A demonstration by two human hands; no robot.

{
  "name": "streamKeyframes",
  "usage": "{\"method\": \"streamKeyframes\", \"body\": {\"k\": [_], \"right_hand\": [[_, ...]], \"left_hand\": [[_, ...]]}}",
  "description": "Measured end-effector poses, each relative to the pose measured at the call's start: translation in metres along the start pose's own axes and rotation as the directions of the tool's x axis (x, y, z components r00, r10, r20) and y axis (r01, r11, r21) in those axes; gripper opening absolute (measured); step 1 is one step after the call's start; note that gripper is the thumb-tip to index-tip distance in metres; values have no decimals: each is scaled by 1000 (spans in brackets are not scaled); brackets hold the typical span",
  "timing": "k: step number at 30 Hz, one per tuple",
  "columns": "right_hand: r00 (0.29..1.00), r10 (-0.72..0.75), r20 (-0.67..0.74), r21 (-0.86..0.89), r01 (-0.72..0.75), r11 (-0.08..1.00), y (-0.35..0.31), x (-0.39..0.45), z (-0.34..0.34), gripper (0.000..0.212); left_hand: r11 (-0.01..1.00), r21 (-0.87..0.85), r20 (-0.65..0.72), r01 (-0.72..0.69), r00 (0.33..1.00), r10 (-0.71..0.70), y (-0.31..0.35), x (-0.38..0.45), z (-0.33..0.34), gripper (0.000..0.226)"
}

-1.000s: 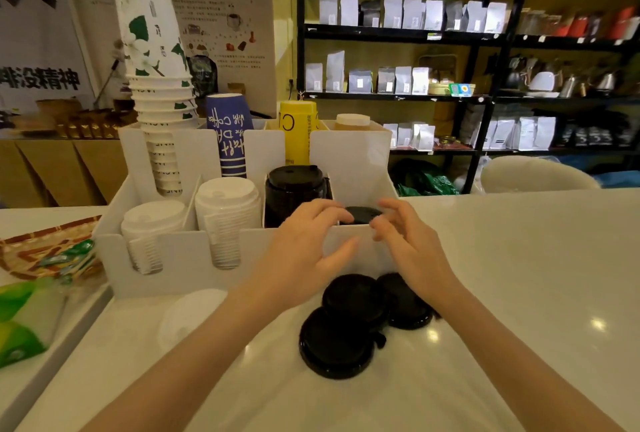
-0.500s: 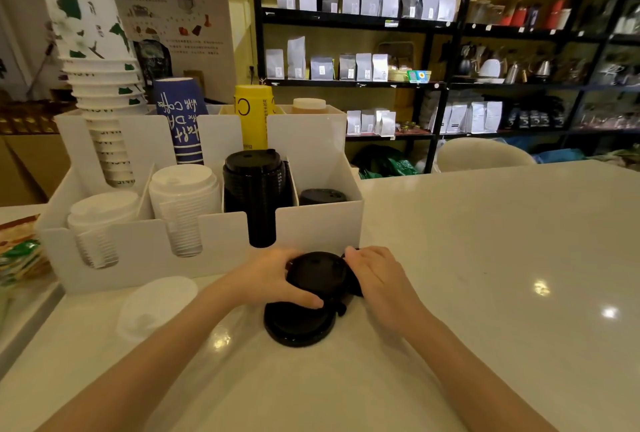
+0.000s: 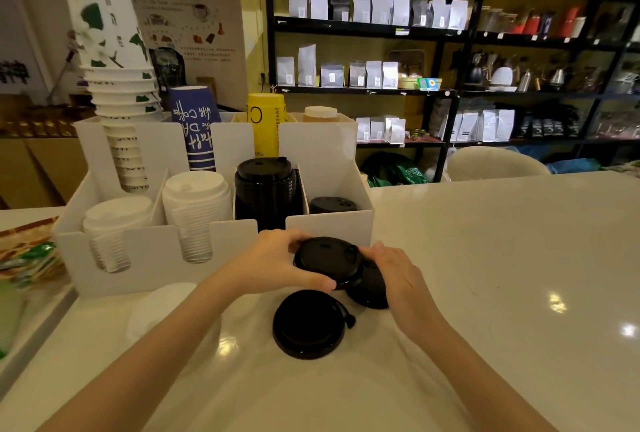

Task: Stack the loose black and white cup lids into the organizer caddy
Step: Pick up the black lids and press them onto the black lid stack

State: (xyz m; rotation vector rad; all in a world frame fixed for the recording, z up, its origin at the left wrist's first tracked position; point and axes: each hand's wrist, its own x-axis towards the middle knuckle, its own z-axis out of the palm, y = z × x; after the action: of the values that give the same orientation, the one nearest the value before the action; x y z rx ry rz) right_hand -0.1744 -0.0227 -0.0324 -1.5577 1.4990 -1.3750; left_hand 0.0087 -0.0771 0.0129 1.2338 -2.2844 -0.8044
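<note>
Both hands on one black lid (image 3: 327,260), raised just off the surface (image 3: 485,275), directly in front of the caddy (image 3: 329,223). Left hand (image 3: 273,263): thumb pressed on the near rim, fingers curled round the far edge, so the grip is closed on that lid. Right hand (image 3: 398,275): fingers rest against the lid's 3 o'clock edge and over a second black lid (image 3: 367,288) lying partly beneath; whether it truly clamps either one cannot be told.

Third black lid (image 3: 308,324) lies flat at 6 o'clock of the held one, apart from both hands. One loose white lid (image 3: 162,307) sits at 8 o'clock, near the caddy's front wall.

Caddy bays, left to right: two white lid stacks (image 3: 197,203), a tall black stack (image 3: 265,189), then a low black stack (image 3: 332,204) at 12 o'clock of the held lid.

Judgement: step in hand is lifting this lid clear for the low right bay. To do it well:
- keep it level, sip hole up, matching the stack below
- make sure the lid underneath doesn't cling and ride up
- clear the front wall before lowering, then seat it square so it nests

Most of the work looks done; four loose lids left.
</note>
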Motion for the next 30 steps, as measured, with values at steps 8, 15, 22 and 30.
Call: {"method": "streamKeyframes", "body": {"k": [8, 15, 22, 30], "right_hand": [[986, -168, 23, 81, 166, 983, -38, 28, 2, 31], [959, -284, -1, 183, 280, 942, -65, 77, 25, 47], [951, -289, 105, 298, 248, 922, -83, 112, 49, 26], [945, -248, 212, 328, 170, 929, -70, 131, 64, 36]], "left_hand": [[993, -97, -259, -68, 965, 41, 19, -5, -36, 81], [986, -141, -479, -89, 878, 11, 16, 8, -63, 76], [1000, -28, -642, 12, 766, -27, -4, 29, -75, 66], [993, 77, -640, 86, 768, -17, -17, 34, -77, 56]]}}
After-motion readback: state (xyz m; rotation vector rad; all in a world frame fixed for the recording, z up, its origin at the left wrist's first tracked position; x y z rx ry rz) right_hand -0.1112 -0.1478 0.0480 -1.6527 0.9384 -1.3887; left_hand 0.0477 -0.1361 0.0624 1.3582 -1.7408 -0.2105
